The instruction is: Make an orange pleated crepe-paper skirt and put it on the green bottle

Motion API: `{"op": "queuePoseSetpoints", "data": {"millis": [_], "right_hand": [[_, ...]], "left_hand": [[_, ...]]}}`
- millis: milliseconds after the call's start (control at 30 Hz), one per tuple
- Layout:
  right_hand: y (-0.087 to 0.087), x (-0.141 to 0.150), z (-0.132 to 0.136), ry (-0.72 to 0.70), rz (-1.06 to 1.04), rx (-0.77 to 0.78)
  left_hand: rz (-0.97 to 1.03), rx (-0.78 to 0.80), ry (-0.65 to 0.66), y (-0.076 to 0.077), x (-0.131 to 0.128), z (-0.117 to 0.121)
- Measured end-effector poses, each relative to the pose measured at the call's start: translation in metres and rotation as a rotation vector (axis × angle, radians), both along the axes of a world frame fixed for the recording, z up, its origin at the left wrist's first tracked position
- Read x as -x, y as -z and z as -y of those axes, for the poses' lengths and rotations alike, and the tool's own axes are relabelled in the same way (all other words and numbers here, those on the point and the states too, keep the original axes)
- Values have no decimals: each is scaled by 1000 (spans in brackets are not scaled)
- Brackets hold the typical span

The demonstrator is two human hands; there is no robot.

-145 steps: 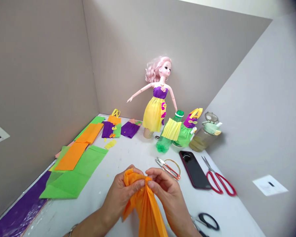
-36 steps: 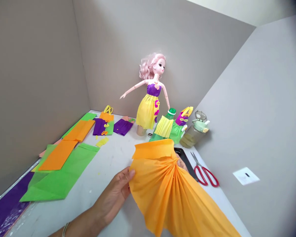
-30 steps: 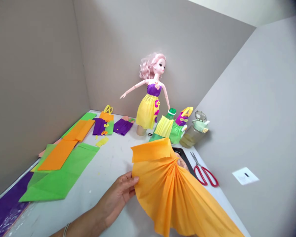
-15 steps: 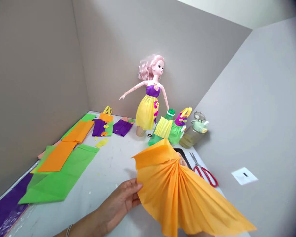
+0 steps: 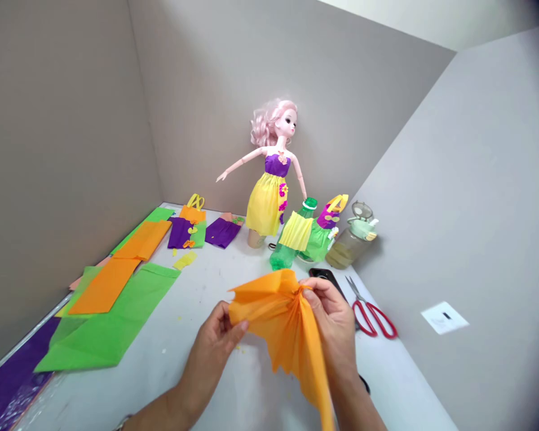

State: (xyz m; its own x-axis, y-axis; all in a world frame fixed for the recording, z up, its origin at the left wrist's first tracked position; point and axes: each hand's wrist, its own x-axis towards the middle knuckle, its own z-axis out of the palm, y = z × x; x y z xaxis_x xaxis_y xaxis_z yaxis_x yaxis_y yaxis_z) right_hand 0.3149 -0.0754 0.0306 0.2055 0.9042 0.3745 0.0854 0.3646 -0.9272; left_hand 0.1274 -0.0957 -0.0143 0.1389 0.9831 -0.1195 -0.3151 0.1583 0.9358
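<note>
A pleated sheet of orange crepe paper (image 5: 284, 317) hangs between my hands, pinched into a narrow neck at the top and fanning out below and to the left. My right hand (image 5: 332, 317) grips that gathered neck between thumb and fingers. My left hand (image 5: 211, 353) holds the paper's left edge, with the thumb on its front. The sheet's lower end reaches down past the bottom of the picture. Beyond the hands, a black phone (image 5: 326, 276) lies partly hidden behind my right hand.
A pink-haired doll (image 5: 269, 179) in a purple and yellow paper dress stands at the back. Beside it are a green bottle (image 5: 296, 233) and a water bottle (image 5: 353, 239). Red-handled scissors (image 5: 371, 317) lie right. Orange and green paper sheets (image 5: 112, 305) lie left.
The wide orange fan has closed into narrower pleats and moved toward me. My right hand has come out from behind the paper and now pinches the neck.
</note>
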Motion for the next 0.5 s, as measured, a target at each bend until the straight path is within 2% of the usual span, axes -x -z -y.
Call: {"op": "queuePoseSetpoints", "data": {"millis": [133, 200, 300, 367, 400, 433, 500], "right_hand": [[1, 11, 7, -17, 107, -82], [2, 15, 10, -10, 156, -120], [-1, 18, 14, 26, 188, -153], [-3, 18, 16, 31, 189, -163], [-5, 18, 17, 21, 184, -163], [-6, 18, 18, 7, 179, -162], [-8, 18, 20, -21, 177, -161]], "left_hand": [[-105, -185, 17, -9, 3, 9], [-126, -288, -27, -14, 4, 14], [-163, -546, -230, -28, 10, 20], [-257, -765, -399, -43, 18, 21], [-348, -884, -438, -50, 21, 22], [-460, -991, -425, -58, 24, 21], [-672, -1057, -296, -70, 24, 19]]}}
